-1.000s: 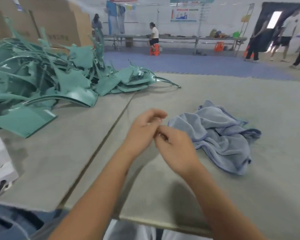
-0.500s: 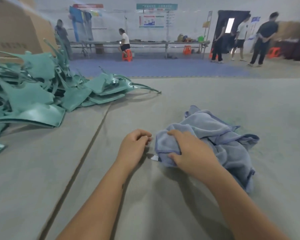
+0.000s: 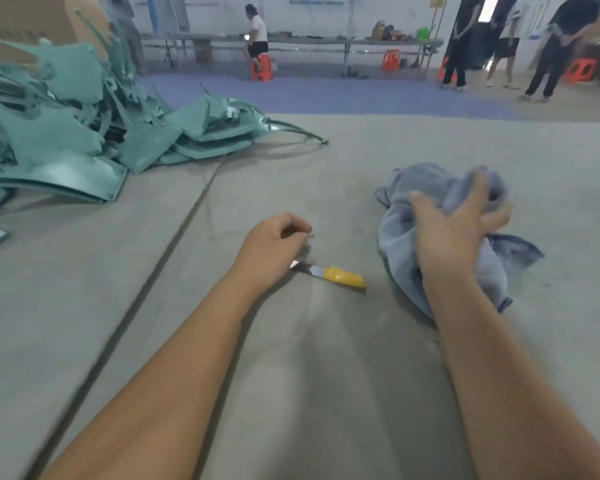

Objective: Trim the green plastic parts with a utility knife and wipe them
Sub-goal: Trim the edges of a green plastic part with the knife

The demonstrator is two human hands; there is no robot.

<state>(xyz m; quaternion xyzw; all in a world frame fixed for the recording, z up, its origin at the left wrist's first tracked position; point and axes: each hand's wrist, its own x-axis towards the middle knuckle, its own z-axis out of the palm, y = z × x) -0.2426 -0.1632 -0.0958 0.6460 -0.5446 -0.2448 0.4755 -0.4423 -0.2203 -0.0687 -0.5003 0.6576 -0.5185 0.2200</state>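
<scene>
The right hand (image 3: pixel 454 226) now grips the blue cloth (image 3: pixel 409 237), fingers spread and curled into the bunched fabric, and it has dragged the cloth off to the right of where it lay half a second ago. That pull has uncovered the utility knife (image 3: pixel 340 277): a yellow handle with a short bare blade pointing toward the left hand (image 3: pixel 274 244). Earlier only a pale sliver peeked out from under the cloth's edge; now the whole tool lies open on the grey bench (image 3: pixel 326 375), between the two hands.

The left hand hovers just above and beside the blade end, fingers loosely curled with the thumb near the fingertips. It looks to hold nothing, though the blur makes a small pinch hard to rule out. It has barely shifted since the cloth was gripped.

Further out, the pile of green plastic parts (image 3: pixel 84 140) sits well apart at the far left of the bench, untouched, with thin curved strips trailing toward the middle. Beyond the bench, people stand and sit by a long table with orange stools.

My read: this is setup. Knife found, cloth in hand, no part on the work area yet. One caution: the blade is out and faces the left hand, so the pickup is better made at the yellow handle.
</scene>
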